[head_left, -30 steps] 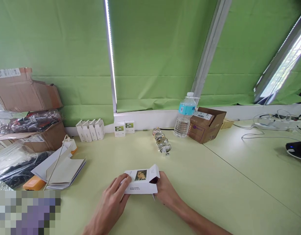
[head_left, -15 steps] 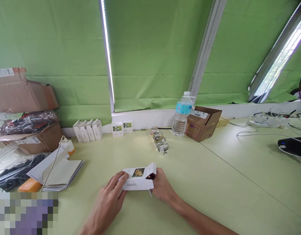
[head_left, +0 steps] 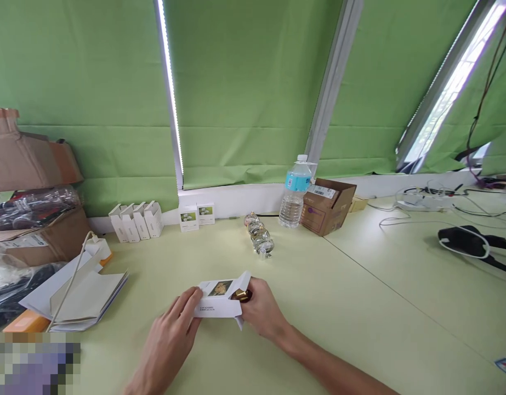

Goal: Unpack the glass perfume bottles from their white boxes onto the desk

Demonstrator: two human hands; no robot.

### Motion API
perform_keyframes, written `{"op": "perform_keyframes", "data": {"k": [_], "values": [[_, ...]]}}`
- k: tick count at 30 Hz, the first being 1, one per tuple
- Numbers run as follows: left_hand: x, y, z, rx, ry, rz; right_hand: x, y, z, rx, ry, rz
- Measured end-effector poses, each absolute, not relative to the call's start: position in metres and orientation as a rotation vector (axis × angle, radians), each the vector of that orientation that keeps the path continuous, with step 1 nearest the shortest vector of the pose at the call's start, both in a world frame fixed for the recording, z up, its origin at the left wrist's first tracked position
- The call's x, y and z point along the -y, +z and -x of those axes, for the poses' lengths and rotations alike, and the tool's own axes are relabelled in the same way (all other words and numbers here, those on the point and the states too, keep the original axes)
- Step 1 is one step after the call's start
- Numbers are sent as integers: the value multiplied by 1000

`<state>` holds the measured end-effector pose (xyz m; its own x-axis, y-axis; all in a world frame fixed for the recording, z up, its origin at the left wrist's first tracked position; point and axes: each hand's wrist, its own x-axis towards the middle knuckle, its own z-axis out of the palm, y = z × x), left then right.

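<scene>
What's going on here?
A person holds a small white carton with a flower picture over a pale green table. The left hand is on one end of it, and the right hand is at the open, flapped end, where a shiny gold object shows. A row of glass-and-gold ornaments lies beyond them.

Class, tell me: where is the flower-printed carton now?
In the head view, the white carton sits low and central, held between the left hand and right hand, below the glass ornaments.
</scene>
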<state>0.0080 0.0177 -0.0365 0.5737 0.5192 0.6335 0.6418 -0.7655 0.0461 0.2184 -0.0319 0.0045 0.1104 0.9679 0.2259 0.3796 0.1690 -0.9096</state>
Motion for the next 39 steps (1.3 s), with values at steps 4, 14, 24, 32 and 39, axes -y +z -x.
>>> {"op": "perform_keyframes", "data": {"k": [4, 14, 24, 32, 39], "values": [[-19, -37, -7, 976, -967, 2590, 33, 6, -220, 1477, 666, 1418], [-22, -34, -5, 981, -953, 2506, 36, 16, -226, 1554, 487, 1504], [-25, -29, -1, 1052, -946, 2473, 38, 19, -233, 1564, 430, 1503], [-28, -26, 6, 1105, -923, 2431, 38, 22, -242, 1559, 368, 1537], [-30, -26, 7, 1062, -1002, 2405, 38, 20, -240, 1551, 394, 1518]]}}
